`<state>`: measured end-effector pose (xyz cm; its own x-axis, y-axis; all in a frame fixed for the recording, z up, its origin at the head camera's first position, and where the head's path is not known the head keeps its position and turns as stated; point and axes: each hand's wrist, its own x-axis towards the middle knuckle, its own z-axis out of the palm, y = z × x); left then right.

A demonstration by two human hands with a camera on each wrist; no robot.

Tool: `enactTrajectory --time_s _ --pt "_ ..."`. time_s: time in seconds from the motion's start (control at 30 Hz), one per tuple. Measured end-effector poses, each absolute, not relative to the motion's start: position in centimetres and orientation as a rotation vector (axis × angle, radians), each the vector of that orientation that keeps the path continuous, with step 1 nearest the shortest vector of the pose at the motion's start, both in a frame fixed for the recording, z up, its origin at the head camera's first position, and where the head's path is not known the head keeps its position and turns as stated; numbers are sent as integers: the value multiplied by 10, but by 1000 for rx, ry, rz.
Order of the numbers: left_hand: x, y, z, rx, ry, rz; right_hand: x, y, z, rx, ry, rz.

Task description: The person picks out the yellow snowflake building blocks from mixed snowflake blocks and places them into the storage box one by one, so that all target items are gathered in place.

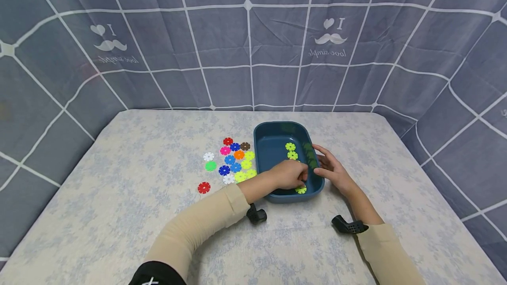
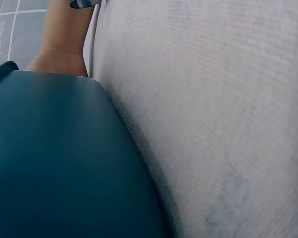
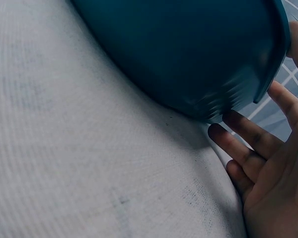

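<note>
A dark blue-green plastic tub (image 1: pixel 273 133) stands on the table. My left hand (image 1: pixel 291 174) reaches over its near left side, fingers curled down inside. Its fingertips pinch a yellow-green snowflake disc (image 1: pixel 301 189) at the tub's floor. More yellow-green discs (image 1: pixel 290 146) lie in a row beyond the hand, partly covered by it. Along the tub's right side rests my right hand (image 1: pixel 334 173), thumb at the rim and fingers spread against the outer wall. In the right wrist view these fingers (image 3: pixel 258 141) are extended, touching the wall. The left wrist view shows the tub's outer wall (image 2: pixel 74 153), not the fingertips.
Left of the tub lie several loose snowflake discs in blue (image 1: pixel 224 170), red (image 1: pixel 203 187), orange (image 1: pixel 239 155), white (image 1: pixel 208 156), green (image 1: pixel 211 166) and yellow-green (image 1: pixel 240 176). A grey checked curtain (image 1: pixel 222 38) encloses the table's back and sides.
</note>
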<state>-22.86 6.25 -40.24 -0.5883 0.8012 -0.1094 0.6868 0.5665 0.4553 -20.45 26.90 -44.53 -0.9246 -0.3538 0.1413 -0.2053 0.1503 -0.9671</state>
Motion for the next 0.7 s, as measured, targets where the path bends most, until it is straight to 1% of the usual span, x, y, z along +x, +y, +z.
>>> enactTrajectory --time_s 0.43,0.7 --pt "-233 59 -405 1211 2485 666 -204 268 -445 -574 2302 -1885" --pt "-233 53 -398 1177 2452 787 -204 268 -445 -585 2293 -1891"
